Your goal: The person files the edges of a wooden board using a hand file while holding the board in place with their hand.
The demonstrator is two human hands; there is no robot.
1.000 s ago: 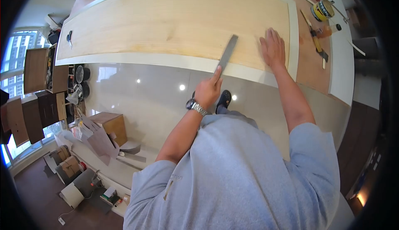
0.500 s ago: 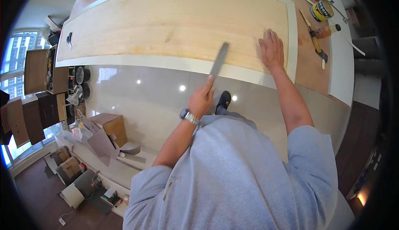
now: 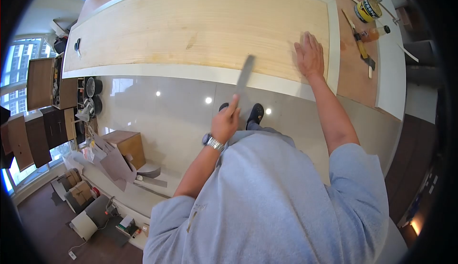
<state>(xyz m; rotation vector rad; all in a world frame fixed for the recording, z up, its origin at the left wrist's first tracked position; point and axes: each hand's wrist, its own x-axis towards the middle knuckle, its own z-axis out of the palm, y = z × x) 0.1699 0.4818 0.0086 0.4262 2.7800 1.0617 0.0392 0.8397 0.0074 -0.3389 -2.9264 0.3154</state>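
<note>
My left hand (image 3: 226, 126), with a metal-banded watch at the wrist, is closed around the near end of a long flat grey file (image 3: 246, 73). My index finger lies along the tool. Its far end reaches over the white front edge (image 3: 191, 71) of a large pale wood panel (image 3: 143, 20); slight blur hides whether it touches. My right hand (image 3: 311, 60) rests flat on the panel near its right end, fingers extended, holding nothing. The file's grip is hidden inside my left hand.
Scissors (image 3: 78, 48) lie at the panel's left end. To the right are a yellow-and-black tin (image 3: 368, 10), an orange bottle (image 3: 374, 33) and a yellow-handled tool with a dark head (image 3: 361, 48). Open wooden cabinets (image 3: 41, 83) and a cardboard-coloured box (image 3: 128, 147) stand left.
My left hand has drawn the file back toward my body and slightly left. My right hand stays flat in the same place on the panel.
</note>
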